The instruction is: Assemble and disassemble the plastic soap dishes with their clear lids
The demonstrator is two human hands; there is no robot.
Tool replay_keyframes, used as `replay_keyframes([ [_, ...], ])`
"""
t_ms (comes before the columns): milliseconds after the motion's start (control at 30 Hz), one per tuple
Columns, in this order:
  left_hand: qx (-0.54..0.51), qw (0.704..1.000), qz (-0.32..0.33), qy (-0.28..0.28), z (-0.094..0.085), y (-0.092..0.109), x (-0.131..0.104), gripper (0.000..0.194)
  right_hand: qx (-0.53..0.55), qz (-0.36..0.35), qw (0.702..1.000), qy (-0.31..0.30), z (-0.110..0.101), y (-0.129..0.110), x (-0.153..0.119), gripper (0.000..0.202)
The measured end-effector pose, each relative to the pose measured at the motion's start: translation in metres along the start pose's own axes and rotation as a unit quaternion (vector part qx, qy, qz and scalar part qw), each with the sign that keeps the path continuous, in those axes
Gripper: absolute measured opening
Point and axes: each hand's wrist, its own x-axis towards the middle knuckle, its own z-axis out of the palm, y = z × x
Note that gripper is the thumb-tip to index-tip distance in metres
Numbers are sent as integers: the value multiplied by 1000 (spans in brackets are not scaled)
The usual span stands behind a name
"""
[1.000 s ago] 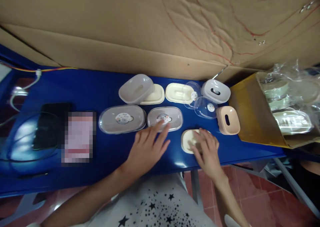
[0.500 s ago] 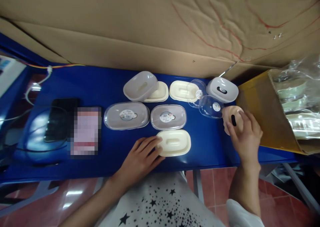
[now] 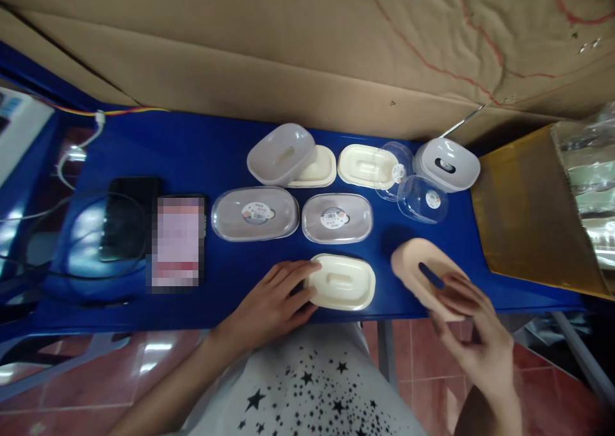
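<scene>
My left hand grips the left edge of a cream oval tray with a long raised ridge, lying near the table's front edge. Lifted at the right, a peach oval container with a dark slot is tilted in my right hand, fingers closed on its near end. Behind the tray lie two lidded grey oval containers with round labels. Farther back, a grey container leans on another cream tray. A third cream tray is beside it, partly under clear lids.
A stack of pale grey containers stands at the back right beside a cardboard box holding plastic-wrapped items. At left are a phone with a blurred screen, a black device and cables. Brown cardboard lines the blue table's back.
My right hand has lifted the peach container off the table, bringing it nearer and tilting it. My left hand stays at the cream tray. The view has shifted slightly.
</scene>
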Motion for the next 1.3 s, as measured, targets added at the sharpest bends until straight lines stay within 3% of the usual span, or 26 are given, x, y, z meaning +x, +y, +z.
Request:
replay_keyframes([
  [100,-16,1000,-3,12,-3,-3,-3,20,81,-115,988,-63,21,-23,10,37],
  [233,-34,999,-6,18,-7,-4,-11,56,91,-202,964,-146,59,-37,30,47],
  [400,-17,1000,-9,-8,-5,-3,-13,60,56,-246,951,-177,84,-40,39,49],
  [633,-18,1000,6,9,5,-8,-11,34,-2,-275,948,-162,86,-43,28,47],
  [800,-10,1000,13,0,5,-11,-19,39,-58,-304,941,-139,87,-49,29,38],
  [967,8,1000,-2,-4,0,-13,-29,45,-43,-313,939,-134,93,-54,30,52],
  [1100,40,999,6,19,-3,-15,-31,47,-41,-317,938,-134,101,-58,28,43],
  [1200,69,997,19,36,-5,-15,-30,42,-31,-316,938,-138,99,-47,35,46],
  [1300,77,996,7,39,-7,-13,-29,40,-48,-254,963,-73,84,-11,57,54],
])
